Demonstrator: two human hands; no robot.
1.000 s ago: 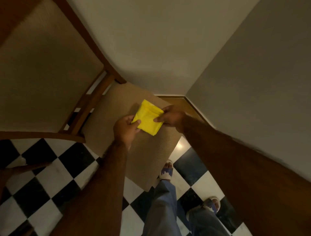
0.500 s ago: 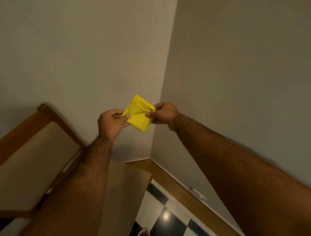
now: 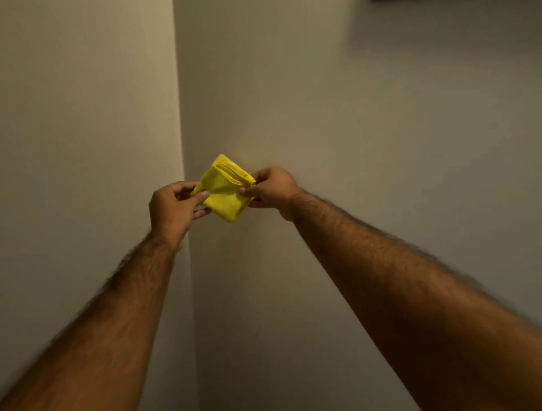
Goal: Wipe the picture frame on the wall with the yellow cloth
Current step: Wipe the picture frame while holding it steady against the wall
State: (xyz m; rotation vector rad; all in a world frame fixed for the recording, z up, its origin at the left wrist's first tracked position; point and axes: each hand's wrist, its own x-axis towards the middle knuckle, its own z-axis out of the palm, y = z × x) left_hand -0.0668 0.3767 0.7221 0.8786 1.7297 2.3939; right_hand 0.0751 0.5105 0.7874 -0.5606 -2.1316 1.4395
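Observation:
A folded yellow cloth [image 3: 224, 192] is held up in front of a wall corner at mid-frame. My left hand [image 3: 173, 206] pinches its left edge between thumb and fingers. My right hand [image 3: 271, 189] grips its right edge, near the folded hems. Both forearms reach up from the bottom of the view. A dark strip [image 3: 457, 1] at the top right edge, with a shadow on the wall beneath it, may be the picture frame's lower edge; too little shows to tell.
Two plain cream walls meet in a vertical corner [image 3: 180, 117] just left of the cloth. The right wall [image 3: 366, 132] spreads broad and bare toward the dark strip above. No floor or furniture is in view.
The view has swung up from the checkered floor and chair to the bare wall corner. Both hands kept hold of the cloth and rose with it.

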